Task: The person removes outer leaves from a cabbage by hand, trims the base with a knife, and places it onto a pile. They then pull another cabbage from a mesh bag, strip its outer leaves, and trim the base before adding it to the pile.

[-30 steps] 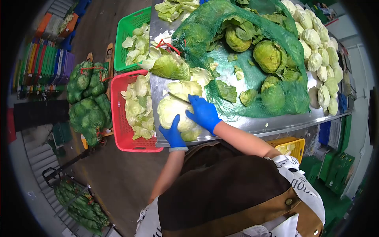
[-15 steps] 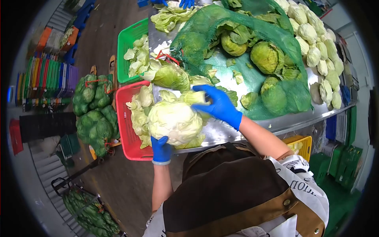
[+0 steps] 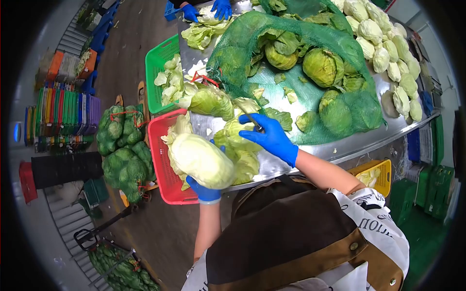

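Clamps a pale cabbage (image 3: 201, 159) in the fingers of the left hand (image 3: 206, 190), spread below its near side, with one more blue fingertip in sight at its far edge. Grips a knife (image 3: 253, 122) in the right hand (image 3: 273, 137), with fingers closed together around the handle and blade angled forward and left, apart from the cabbage. Holds the cabbage just left of the right fingers, raised above loose leaves (image 3: 245, 167) and near the edge of the steel table (image 3: 323, 151). Directly left of the left fingers, shows a red crate (image 3: 158, 148) with more leaves in it. Ahead of the left fingers, has a leafy head (image 3: 209, 103) on the table, and past it, to the left, a green crate (image 3: 152, 82). Ahead and to the right of the right fingers, shows a green net (image 3: 238, 30) around green heads (image 3: 322, 68), with a red tie (image 3: 205, 79) at its left end. Farther right of these fingers, reveals a heap of pale heads (image 3: 388, 54). Farthest ahead of both sets of fingers, includes a co-worker's gloved hands (image 3: 222, 8) at light green leaves
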`<move>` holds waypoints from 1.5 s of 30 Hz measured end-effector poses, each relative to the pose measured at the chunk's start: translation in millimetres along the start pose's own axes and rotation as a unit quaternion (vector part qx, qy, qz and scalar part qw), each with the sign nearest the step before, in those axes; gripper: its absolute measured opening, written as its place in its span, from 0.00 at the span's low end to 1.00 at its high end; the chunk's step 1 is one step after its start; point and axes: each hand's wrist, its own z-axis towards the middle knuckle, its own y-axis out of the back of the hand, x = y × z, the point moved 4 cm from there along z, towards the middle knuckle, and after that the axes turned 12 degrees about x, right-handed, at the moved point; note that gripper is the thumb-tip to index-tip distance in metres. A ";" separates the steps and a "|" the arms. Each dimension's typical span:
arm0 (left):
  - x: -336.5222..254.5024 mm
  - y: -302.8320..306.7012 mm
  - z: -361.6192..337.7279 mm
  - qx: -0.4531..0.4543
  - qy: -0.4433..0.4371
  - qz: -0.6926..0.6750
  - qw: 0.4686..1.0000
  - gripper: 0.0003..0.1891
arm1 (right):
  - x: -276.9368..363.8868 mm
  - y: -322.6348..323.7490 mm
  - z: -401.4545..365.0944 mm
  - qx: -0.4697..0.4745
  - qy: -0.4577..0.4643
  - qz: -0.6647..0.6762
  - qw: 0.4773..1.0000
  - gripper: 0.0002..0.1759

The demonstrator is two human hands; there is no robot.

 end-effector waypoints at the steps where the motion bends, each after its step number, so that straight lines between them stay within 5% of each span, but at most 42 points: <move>1: -0.1 -6.9 0.6 -0.026 -0.010 0.040 0.999 0.43 | 4.5 -9.6 -1.5 0.055 0.009 0.070 0.996 0.28; 3: -5.4 -15.3 5.0 0.012 -0.025 0.046 0.999 0.44 | 38.1 -31.0 -10.2 0.150 0.019 0.132 0.980 0.39; 5: -15.2 -32.9 9.4 0.130 -0.023 -0.026 0.991 0.43 | 49.1 -33.5 -10.4 0.104 0.097 0.122 0.982 0.42; 7: -33.2 -48.7 10.2 0.130 -0.009 -0.010 0.991 0.43 | 58.2 -34.6 -14.9 0.072 0.163 0.065 0.982 0.44; 9: -37.7 13.6 19.0 0.074 -0.016 0.416 0.906 0.39 | 67.1 -38.7 -23.9 0.045 0.216 -0.038 0.975 0.44; 10: -37.6 13.7 22.6 0.064 -0.016 0.445 0.893 0.36 | 66.8 -45.9 -27.0 0.051 0.254 -0.051 0.964 0.33; 11: -37.6 13.5 25.8 0.053 -0.016 0.473 0.879 0.34 | 61.9 -49.7 -29.3 0.130 0.201 0.025 0.971 0.29; 13: -17.4 -5.9 25.0 0.084 -0.006 0.181 0.980 0.28 | 48.6 -51.9 -42.4 0.282 0.081 0.172 0.940 0.21; 14: -5.1 -24.1 23.4 0.098 0.004 0.025 0.995 0.25 | 37.2 -54.8 -45.9 0.268 0.140 0.227 0.926 0.14; 16: 12.6 -43.7 7.6 0.108 0.022 -0.290 0.951 0.20 | 39.2 -46.0 -57.7 0.196 0.137 0.189 0.952 0.14; 17: 14.4 -38.7 7.0 0.105 0.023 -0.290 0.951 0.21 | 41.5 -39.7 -59.2 0.159 0.139 0.162 0.964 0.13; 18: 16.5 -30.2 8.1 0.105 0.028 -0.290 0.951 0.22 | 48.9 -41.0 -62.7 0.134 0.239 -0.009 0.962 0.23; 21: 26.1 -35.3 5.6 0.074 0.085 -0.420 0.900 0.23 | 67.8 -63.5 -77.7 0.185 0.221 -0.262 0.921 0.39; 22: 34.5 -36.5 7.1 0.030 0.097 -0.493 0.864 0.23 | 68.1 -71.0 -77.1 0.171 0.252 -0.305 0.903 0.47; 25: 32.9 -50.0 -4.9 -0.043 0.151 -0.689 0.708 0.25 | 73.8 -74.5 -87.1 0.097 0.224 -0.356 0.902 0.45; 28: 38.8 1.6 -16.0 -0.098 0.079 -0.971 0.205 0.27 | 73.4 -50.7 -93.4 -0.017 0.214 -0.269 0.939 0.45; 30: 40.2 6.1 -25.7 -0.055 0.128 -0.690 0.710 0.30 | 66.3 -25.5 -97.1 -0.078 0.221 -0.162 0.959 0.44; 31: 33.3 -8.6 -28.4 -0.019 0.134 -0.454 0.881 0.32 | 60.9 -10.7 -98.4 -0.078 0.199 -0.087 0.973 0.40; 32: 22.4 -25.7 -29.0 0.022 0.126 -0.178 0.976 0.35 | 47.3 -0.2 -95.4 -0.060 0.132 0.062 0.987 0.37; 33: 10.7 -40.9 -27.2 0.064 0.102 0.114 0.986 0.37 | 35.0 9.3 -91.4 -0.039 0.066 0.209 0.975 0.35; 34: 5.9 -47.3 -27.5 0.039 0.113 0.092 0.989 0.38 | 28.5 20.1 -92.7 0.036 -0.128 0.272 0.953 0.29; 37: 17.1 -66.4 -26.4 0.104 0.123 0.239 0.958 0.37 | -14.7 23.3 -85.0 0.112 -0.208 0.290 0.927 0.24; 38: 29.1 -64.2 -24.3 0.048 0.118 0.211 0.969 0.37 | -19.9 26.9 -81.3 0.076 -0.222 0.293 0.927 0.24; 39: 44.3 -62.4 -21.7 -0.009 0.116 0.183 0.976 0.37 | -31.7 39.8 -74.5 0.032 -0.138 0.157 0.977 0.23; 41: 73.1 -48.0 -18.3 -0.090 0.099 0.142 0.981 0.34 | -42.8 57.1 -69.8 -0.063 0.048 -0.110 0.991 0.21; 45: 114.2 17.1 -9.6 -0.214 0.062 0.179 0.958 0.30 | -73.2 53.2 -86.3 0.128 0.040 -0.273 0.953 0.17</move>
